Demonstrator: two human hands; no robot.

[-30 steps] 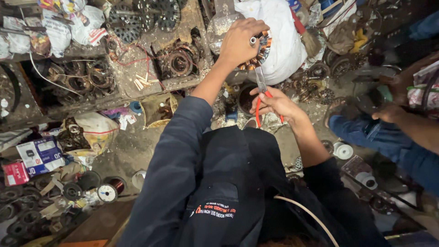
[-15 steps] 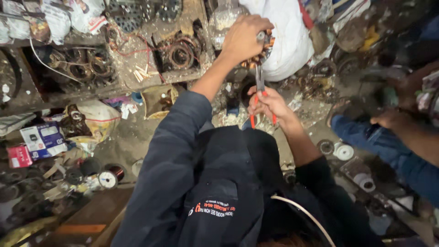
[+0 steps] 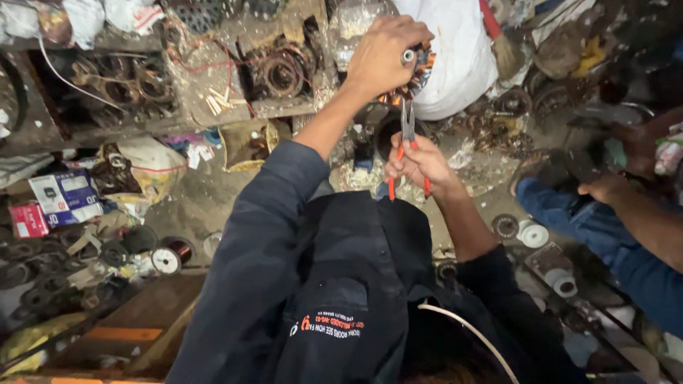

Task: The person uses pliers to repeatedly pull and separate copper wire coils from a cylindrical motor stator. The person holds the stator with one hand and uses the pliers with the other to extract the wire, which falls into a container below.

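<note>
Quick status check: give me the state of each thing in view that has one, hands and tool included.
left hand: closed around the copper-wound motor stator, holding it up
right hand: gripping the red-handled pliers
red-handled pliers: pointing up, tips at the stator's windings
wire spool: lying on the floor, untouched
white sack: behind the stator, bulging

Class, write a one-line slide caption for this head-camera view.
Left hand grips a copper-wound motor stator while the right hand holds red-handled pliers to it.
</note>
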